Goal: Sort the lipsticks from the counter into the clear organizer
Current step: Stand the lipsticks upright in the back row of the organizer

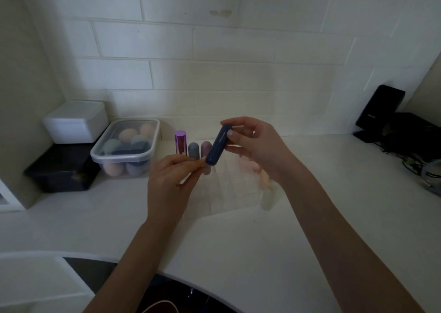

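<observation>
A dark blue lipstick (217, 145) is tilted in the air above the clear organizer (229, 186). My right hand (253, 143) holds its upper end between thumb and fingers. My left hand (171, 181) pinches its lower end with the fingertips. Behind them three lipsticks stand upright at the organizer's back left: a shiny purple lipstick (180, 142), a grey lipstick (193, 149) and a mauve lipstick (206, 147). A peach lipstick (263, 178) and a pale one lie on the right side of the organizer, seen faintly through the plastic.
A clear lidded tub of makeup sponges (125, 150) stands left of the organizer. Further left a white box (76, 121) sits on a black box (62, 169). Black devices and cables (405, 136) fill the right corner. The tiled wall runs along the counter's back.
</observation>
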Motion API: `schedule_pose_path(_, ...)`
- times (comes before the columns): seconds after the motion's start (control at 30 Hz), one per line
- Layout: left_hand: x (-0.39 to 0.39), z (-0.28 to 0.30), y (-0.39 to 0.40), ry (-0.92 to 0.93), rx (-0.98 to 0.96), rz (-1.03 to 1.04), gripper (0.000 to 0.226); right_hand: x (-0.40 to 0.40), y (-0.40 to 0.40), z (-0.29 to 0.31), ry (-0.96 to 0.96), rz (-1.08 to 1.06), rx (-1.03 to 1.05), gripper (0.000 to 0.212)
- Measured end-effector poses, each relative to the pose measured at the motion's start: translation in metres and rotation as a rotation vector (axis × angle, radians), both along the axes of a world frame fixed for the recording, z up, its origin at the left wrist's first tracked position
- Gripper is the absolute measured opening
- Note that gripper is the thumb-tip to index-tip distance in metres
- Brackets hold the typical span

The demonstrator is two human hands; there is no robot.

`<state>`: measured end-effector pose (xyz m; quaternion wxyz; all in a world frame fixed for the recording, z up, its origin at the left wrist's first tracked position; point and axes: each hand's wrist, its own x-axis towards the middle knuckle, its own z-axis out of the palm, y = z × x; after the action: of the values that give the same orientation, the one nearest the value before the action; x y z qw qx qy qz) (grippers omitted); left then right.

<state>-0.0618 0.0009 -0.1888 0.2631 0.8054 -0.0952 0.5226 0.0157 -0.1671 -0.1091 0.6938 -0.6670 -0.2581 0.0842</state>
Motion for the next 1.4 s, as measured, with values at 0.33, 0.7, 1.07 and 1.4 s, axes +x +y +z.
schedule_pose_path(0.33, -0.002, 0.001, 0.0, 0.125, -0.088, 0.162, 0.016, 0.011, 0.0, -0.007, -0.208, -0.156, -0.054, 0.028)
schedule_pose_path(0.7, -0.001, 0.0, 0.0, 0.147, -0.135, 0.164, 0.013, 0.014, 0.007, -0.022, -0.484, -0.107, -0.462, 0.025)
schedule_pose_path(1.07, 0.004, -0.004, 0.006, 0.491, -0.677, -0.018, 0.036, 0.054, -0.042, -0.027, -0.332, -0.361, -0.529, 0.044)
schedule_pose_path(1.4, 0.001, -0.006, 0.012, 0.451, -0.775, 0.07, 0.018, 0.059, -0.063, -0.041, -0.249, -0.359, -0.877, 0.022)
